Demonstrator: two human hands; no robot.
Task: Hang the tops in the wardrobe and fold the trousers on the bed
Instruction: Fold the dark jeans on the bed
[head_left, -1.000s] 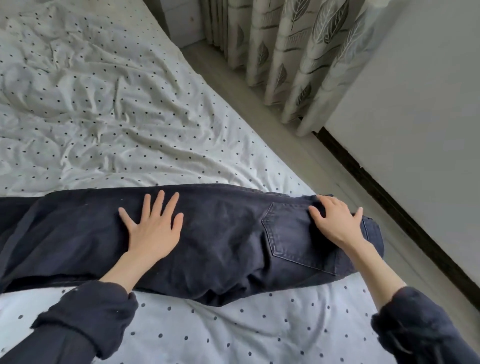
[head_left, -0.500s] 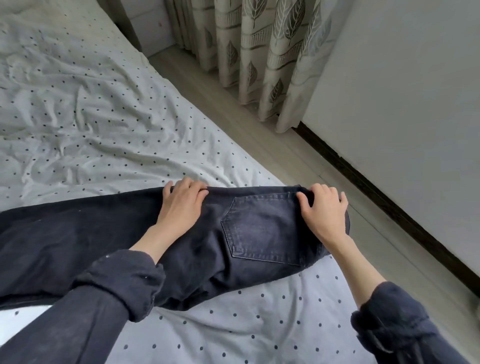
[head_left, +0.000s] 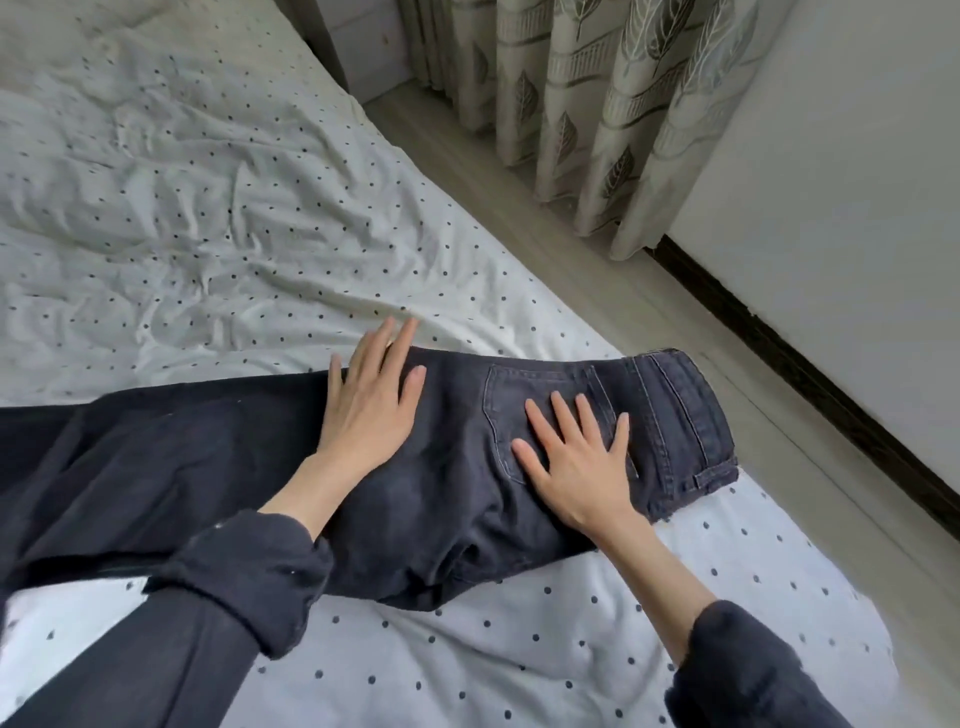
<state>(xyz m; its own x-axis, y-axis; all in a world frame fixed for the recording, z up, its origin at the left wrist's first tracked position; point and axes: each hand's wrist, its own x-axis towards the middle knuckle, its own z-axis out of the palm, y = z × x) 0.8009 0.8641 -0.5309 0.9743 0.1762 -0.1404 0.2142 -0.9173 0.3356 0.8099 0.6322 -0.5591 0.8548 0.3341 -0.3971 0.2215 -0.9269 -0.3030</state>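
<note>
One pair of dark, washed-black denim trousers (head_left: 457, 467) lies flat across the near part of the bed (head_left: 208, 208), waistband toward the bed's right edge, one stitched back pocket (head_left: 540, 410) facing up. The bedsheet is white cotton, crumpled, with small dark dots. Two hands rest on the denim: the left hand (head_left: 371, 400) flat with straight fingers, fingertips reaching the far edge; the right hand (head_left: 576, 462) splayed flat on the pocket. Half a second earlier both hands curled over the trousers' far edge; now they press flat.
</note>
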